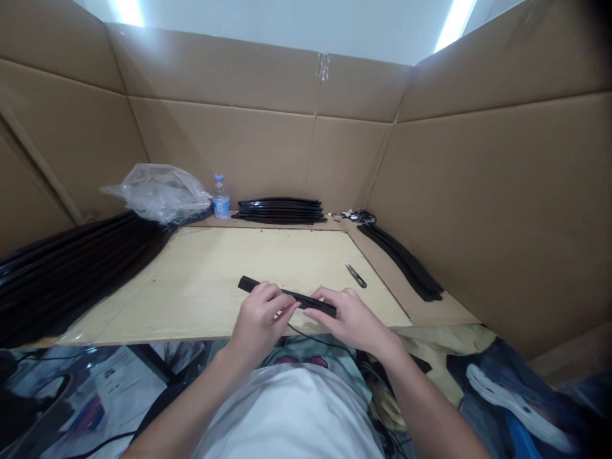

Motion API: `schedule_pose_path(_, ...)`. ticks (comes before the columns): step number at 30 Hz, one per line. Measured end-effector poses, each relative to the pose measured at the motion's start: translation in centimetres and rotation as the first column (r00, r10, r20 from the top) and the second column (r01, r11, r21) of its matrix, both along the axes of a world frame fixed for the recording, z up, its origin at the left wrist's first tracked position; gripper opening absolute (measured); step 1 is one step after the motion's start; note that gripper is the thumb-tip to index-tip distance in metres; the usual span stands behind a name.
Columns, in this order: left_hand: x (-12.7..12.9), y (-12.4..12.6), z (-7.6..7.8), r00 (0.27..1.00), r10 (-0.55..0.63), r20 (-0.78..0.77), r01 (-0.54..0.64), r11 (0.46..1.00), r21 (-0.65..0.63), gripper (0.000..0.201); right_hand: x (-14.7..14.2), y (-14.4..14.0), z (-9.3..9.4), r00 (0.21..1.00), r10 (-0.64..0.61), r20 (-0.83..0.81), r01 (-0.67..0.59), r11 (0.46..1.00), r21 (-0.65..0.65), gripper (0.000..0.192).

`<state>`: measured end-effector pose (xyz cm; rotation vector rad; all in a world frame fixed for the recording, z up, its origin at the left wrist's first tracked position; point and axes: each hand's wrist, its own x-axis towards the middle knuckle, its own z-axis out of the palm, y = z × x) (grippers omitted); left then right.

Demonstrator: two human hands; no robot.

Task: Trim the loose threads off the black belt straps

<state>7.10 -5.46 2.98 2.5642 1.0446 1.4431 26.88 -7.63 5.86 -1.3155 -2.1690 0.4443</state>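
Both my hands hold one short black strip point(306, 299) above the front part of the table. My left hand point(262, 312) pinches it left of its middle, and the strip's left end sticks out past the fingers. Around the right end, the thumb and fingers of my right hand point(347, 315) are closed. A thin dark cord point(306, 336) hangs below the strip; where it starts is hidden by my fingers. Beyond my right hand, small thread snips point(356, 275) lie on the pale tabletop point(215, 268).
Long black strips point(71, 268) are heaped at the left, with a clear plastic bag point(162, 191) on them. A water bottle point(221, 197) and stacked black strips point(280, 210) stand at the back. More flat strips point(401, 258) lie right. Cardboard walls point(229, 140) enclose the table.
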Motion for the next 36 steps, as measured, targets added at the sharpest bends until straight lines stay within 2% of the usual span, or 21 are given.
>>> schedule_pose_path(15, 0.03, 0.06, -0.08, 1.0, -0.004, -0.019, 0.004, 0.999, 0.043, 0.014, -0.07, 0.19, -0.64, 0.999, -0.048, -0.02, 0.048, 0.999, 0.012, 0.029)
schedule_pose_path(26, 0.03, -0.05, 0.15, 0.999, -0.012, -0.036, 0.015, 0.997, 0.076, 0.012, -0.28, 0.19, -0.29, 0.999, -0.006, -0.033, 0.007, 0.999, 0.031, 0.028)
schedule_pose_path(36, 0.11, 0.06, 0.24, 1.0, -0.018, 0.004, 0.018, 0.997, 0.075, 0.011, -0.32, 0.27, -0.6, 0.999, -0.021, -0.028, 0.021, 0.999, 0.029, 0.027)
